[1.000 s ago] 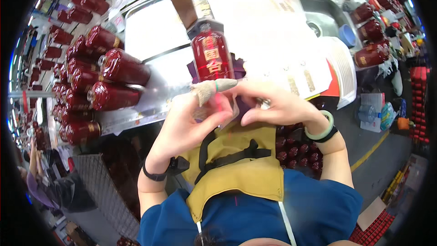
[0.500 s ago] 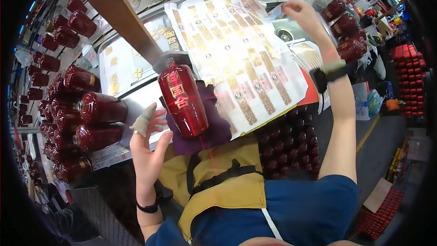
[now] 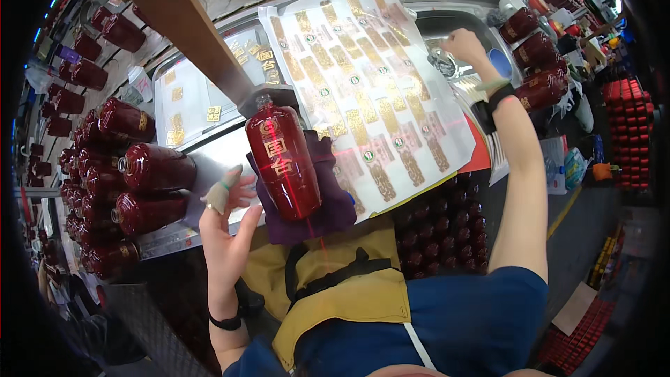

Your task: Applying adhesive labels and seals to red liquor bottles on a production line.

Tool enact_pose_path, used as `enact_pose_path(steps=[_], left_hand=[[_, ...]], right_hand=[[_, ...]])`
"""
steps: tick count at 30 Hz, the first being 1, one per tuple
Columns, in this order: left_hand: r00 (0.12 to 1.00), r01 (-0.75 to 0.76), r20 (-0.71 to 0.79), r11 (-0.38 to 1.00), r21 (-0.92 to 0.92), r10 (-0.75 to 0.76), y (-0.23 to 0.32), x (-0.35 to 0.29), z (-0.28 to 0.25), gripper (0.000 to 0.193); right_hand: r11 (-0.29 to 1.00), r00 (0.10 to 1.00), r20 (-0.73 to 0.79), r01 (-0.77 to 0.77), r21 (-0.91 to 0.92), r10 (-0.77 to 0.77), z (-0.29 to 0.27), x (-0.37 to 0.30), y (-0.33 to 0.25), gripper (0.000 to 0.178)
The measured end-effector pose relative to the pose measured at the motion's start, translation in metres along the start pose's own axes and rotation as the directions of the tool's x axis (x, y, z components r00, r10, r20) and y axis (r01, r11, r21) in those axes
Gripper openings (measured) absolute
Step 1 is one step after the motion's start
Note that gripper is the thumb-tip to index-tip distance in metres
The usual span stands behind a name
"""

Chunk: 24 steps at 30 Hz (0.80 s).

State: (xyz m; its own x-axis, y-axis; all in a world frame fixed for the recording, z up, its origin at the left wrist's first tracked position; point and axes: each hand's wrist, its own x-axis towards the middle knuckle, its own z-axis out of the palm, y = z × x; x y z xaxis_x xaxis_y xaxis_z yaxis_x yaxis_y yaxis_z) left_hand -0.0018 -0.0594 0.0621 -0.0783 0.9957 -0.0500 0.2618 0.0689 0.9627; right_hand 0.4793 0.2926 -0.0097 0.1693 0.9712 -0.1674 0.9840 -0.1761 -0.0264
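A dark red glossy bottle [image 3: 287, 174] with gold characters lies tilted on a purple cloth [image 3: 335, 195], its neck against the block at the end of a wooden beam [image 3: 185, 14]. Left of the bottle is my left hand [image 3: 227, 230], open and empty, thumb spread; a cloth finger cover [image 3: 218, 197] wraps one finger. My right hand [image 3: 466, 47] is over the metal basin [image 3: 426, 22], with its fingertips pinched together; what they hold, if anything, is hidden. Between them lies a white sheet [image 3: 440, 132] with rows of gold decals.
Several red bottles [image 3: 157, 166] are stacked at the left, and more [image 3: 537, 52] stand at the right beyond the basin. A tray [image 3: 199, 84] with loose gold decals lies behind the beam. A blue cup [image 3: 500, 63] sits in the basin, near a fan of pale strips [image 3: 474, 91].
My right hand has moved down and slightly right into the basin area; the pale bluish piece at its fingertips no longer shows. The left hand stays beside the bottle. The view has shifted slightly.
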Motion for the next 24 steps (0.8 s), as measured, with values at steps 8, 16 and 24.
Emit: enact_pose_path(steps=[8,16,24], left_hand=[[0.966,-0.258,-0.025,0.943,-0.208,0.258,0.019,0.035,0.019,0.049],[0.909,-0.363,0.129,0.906,-0.216,0.395,0.023,0.048,0.032,0.04],[0.962,-0.028,0.264,0.989,-0.144,0.066,-0.003,-0.012,-0.011,0.032]], right_hand=[[0.619,0.798,-0.249,0.588,0.521,-0.549,-0.08,-0.194,-0.115,0.028],[0.193,0.573,-0.174,0.522,0.831,-0.801,-0.09,-0.296,-0.188,0.011],[0.35,0.558,0.035,0.47,0.81,-0.829,-0.047,-0.319,-0.172,0.018]])
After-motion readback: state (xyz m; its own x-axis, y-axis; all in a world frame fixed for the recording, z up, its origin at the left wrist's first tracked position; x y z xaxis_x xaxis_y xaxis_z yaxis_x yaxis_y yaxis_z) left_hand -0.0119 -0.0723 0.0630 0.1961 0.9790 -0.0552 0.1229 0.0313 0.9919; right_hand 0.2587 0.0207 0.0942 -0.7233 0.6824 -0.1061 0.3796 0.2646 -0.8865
